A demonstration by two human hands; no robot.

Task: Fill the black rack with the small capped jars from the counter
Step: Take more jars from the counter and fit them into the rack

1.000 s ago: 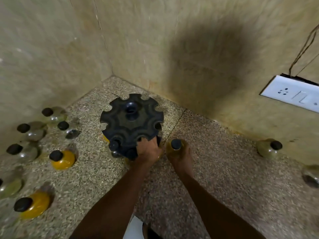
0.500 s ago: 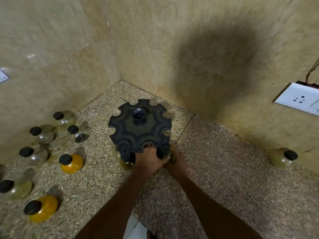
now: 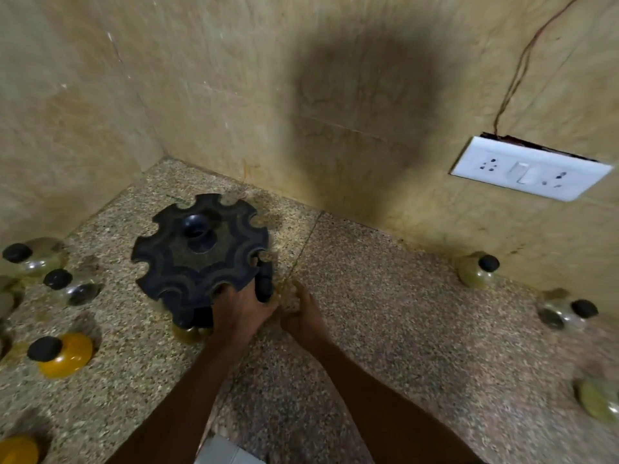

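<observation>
Rack (image 3: 201, 259): black, round, notched rim; left hand (image 3: 239, 311) grip closed on its edge; right hand (image 3: 303, 311) grip unclear.

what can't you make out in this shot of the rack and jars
All in the head view:
- Rack: its near lower slots are hidden by the left hand; how many jars sit there is unclear.
- Right hand: motion blur hides its fingers, so whether it grips anything is unclear.
- Jars at the left edge and right edge: cut off by the frame.
- Jar contents: too blurred to name.
</observation>
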